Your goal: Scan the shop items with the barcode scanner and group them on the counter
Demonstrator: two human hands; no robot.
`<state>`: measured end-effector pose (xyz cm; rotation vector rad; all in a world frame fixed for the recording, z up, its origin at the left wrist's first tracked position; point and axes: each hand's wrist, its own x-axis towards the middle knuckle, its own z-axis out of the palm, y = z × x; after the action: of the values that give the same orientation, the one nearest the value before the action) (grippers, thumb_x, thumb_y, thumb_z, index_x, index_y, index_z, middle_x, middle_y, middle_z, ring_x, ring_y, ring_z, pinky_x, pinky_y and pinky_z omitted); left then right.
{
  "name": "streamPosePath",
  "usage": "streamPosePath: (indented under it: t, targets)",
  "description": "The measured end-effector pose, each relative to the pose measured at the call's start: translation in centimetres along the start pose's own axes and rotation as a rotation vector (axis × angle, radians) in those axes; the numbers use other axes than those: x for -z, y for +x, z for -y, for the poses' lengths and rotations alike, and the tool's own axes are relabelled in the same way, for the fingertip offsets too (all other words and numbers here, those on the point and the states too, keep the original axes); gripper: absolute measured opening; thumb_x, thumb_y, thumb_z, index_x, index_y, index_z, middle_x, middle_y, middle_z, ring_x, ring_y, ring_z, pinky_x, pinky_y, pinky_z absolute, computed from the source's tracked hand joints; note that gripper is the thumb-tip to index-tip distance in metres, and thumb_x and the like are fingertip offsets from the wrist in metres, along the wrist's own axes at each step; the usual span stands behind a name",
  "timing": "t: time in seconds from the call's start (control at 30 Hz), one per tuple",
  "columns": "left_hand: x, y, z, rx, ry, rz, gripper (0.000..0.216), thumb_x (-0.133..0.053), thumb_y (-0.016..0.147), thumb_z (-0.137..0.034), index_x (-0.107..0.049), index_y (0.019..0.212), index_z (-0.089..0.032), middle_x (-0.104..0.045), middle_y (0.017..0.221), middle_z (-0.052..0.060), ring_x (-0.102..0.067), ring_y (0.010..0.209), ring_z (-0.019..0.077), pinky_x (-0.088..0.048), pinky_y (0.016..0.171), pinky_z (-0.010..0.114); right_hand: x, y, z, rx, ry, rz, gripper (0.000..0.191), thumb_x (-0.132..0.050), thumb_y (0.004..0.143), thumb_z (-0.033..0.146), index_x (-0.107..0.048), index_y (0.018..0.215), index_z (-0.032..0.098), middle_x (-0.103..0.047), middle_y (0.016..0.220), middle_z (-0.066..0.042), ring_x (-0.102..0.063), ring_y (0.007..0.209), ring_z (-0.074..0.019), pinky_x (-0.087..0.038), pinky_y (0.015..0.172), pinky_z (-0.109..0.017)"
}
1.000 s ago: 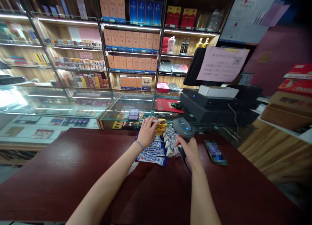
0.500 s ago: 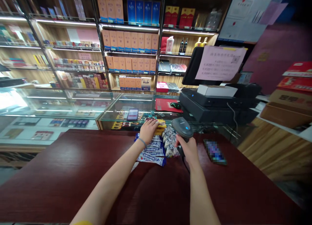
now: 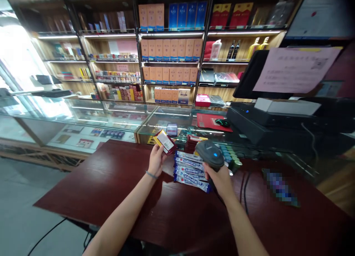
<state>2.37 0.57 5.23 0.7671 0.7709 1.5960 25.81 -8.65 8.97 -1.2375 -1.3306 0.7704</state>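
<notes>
Head view: holding a red-and-yellow pack (image 3: pixel 165 141) tilted in the left hand (image 3: pixel 155 161), fingers closing round its lower end, above the dark red counter (image 3: pixel 111 182); gripping a scanner (image 3: pixel 210 154) in the right hand (image 3: pixel 221 177), just over blue-and-white bars (image 3: pixel 190 170) lying between both hands.

Packets (image 3: pixel 190 170) btwn pack (image 3: pixel 164 141) & scanner (image 3: pixel 210 155)

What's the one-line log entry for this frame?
left hand: grip on red-yellow pack, held above counter | right hand: grip on barcode scanner | blue packets: row on counter between hands
</notes>
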Motion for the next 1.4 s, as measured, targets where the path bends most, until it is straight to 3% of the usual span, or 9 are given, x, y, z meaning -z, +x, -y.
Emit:
streamPosePath:
  t: [0.07,0.17,0.23,0.67,0.97,1.07,1.17,1.27,1.4]
  targets:
    - [2.3,0.0,-0.2,0.046,-0.062,-0.04,0.032,-0.074,0.083,-0.033,-0.055,0.105,-0.021,-0.071,0.098,0.003,-0.07,0.08,0.0127,-0.056,0.073,0.025,-1.7,-0.5,-0.3,0.041,-0.052,0.034,0.025,-0.07,0.079,0.045,-0.069,0.082,0.02,-0.068,0.061,-0.003,-0.062,0.055,-0.0203,-0.051,0.056,-0.031]
    - [4.7,0.1,-0.1,0.057,-0.155,-0.085,0.028,-0.072,0.084,-0.025,-0.052,0.104,-0.022,-0.071,0.101,0.003,-0.072,0.086,0.0132,-0.057,0.08,0.029,-4.0,-1.1,-0.6,0.116,-0.138,0.104,0.047,-0.07,0.074,0.037,-0.066,0.118,0.02,-0.077,0.097,-0.007,-0.071,0.092,-0.0283,-0.055,0.081,-0.037]
    - [5.6,0.3,0.1,0.037,-0.214,-0.093,0.028,-0.071,0.085,-0.022,-0.051,0.105,-0.024,-0.071,0.104,0.002,-0.072,0.089,0.0134,-0.057,0.085,0.031,-5.2,-1.6,-0.7,0.101,-0.214,0.18,0.054,-0.067,0.073,0.032,-0.062,0.126,0.022,-0.077,0.101,-0.006,-0.071,0.099,-0.0288,-0.053,0.087,-0.038]
    - [5.2,0.2,-0.4,-0.02,-0.335,-0.014,0.032,-0.065,0.09,-0.021,-0.051,0.118,-0.029,-0.065,0.129,0.007,-0.065,0.119,0.0204,-0.05,0.105,0.043,-6.3,-1.7,-3.0,0.093,-0.327,0.388,0.056,-0.068,0.072,0.026,-0.059,0.127,0.023,-0.077,0.103,-0.007,-0.073,0.097,-0.0307,-0.055,0.083,-0.039]
    - [6.1,0.8,0.4,-0.024,-0.213,-0.15,0.032,-0.074,0.083,-0.032,-0.047,0.1,-0.023,-0.069,0.101,0.001,-0.071,0.086,0.0129,-0.056,0.082,0.031,-6.3,-1.9,-2.6,0.045,-0.267,0.331,0.054,-0.065,0.073,0.029,-0.057,0.126,0.021,-0.076,0.108,-0.008,-0.071,0.099,-0.0287,-0.054,0.085,-0.038]
    - [6.7,1.6,-0.6,-0.104,-0.05,-0.237,0.031,-0.071,0.084,-0.039,-0.048,0.097,-0.022,-0.069,0.094,0.001,-0.07,0.081,0.0134,-0.056,0.077,0.03,-6.5,-2.1,-2.2,0.049,-0.216,0.27,0.045,-0.062,0.075,0.032,-0.061,0.118,0.021,-0.075,0.11,-0.008,-0.07,0.101,-0.0283,-0.053,0.087,-0.039]
    - [8.4,2.7,-3.2,-0.34,0.301,-0.278,0.022,-0.065,0.086,-0.037,-0.058,0.099,-0.021,-0.071,0.094,0.004,-0.07,0.086,0.0166,-0.055,0.083,0.032,-6.7,-2.1,-1.8,0.07,-0.179,0.198,0.046,-0.063,0.075,0.036,-0.063,0.119,0.021,-0.074,0.116,-0.01,-0.069,0.107,-0.0291,-0.052,0.093,-0.041]
    - [11.3,3.7,-6.3,-0.569,0.776,-0.148,0.02,-0.062,0.088,-0.027,-0.071,0.106,-0.024,-0.074,0.108,0.006,-0.067,0.107,0.0214,-0.049,0.102,0.037,-6.7,-2.2,-1.6,0.087,-0.163,0.147,0.051,-0.066,0.074,0.039,-0.064,0.122,0.021,-0.073,0.12,-0.011,-0.068,0.111,-0.0301,-0.051,0.098,-0.043]
    - [16.3,4.6,-8.4,-0.574,1.229,-0.029,0.032,-0.06,0.087,-0.014,-0.073,0.111,-0.029,-0.073,0.12,0.006,-0.064,0.119,0.0241,-0.037,0.116,0.045,-6.6,-2.1,-1.6,0.076,-0.164,0.172,0.051,-0.066,0.075,0.039,-0.063,0.123,0.02,-0.075,0.11,-0.009,-0.07,0.102,-0.0292,-0.054,0.091,-0.042]
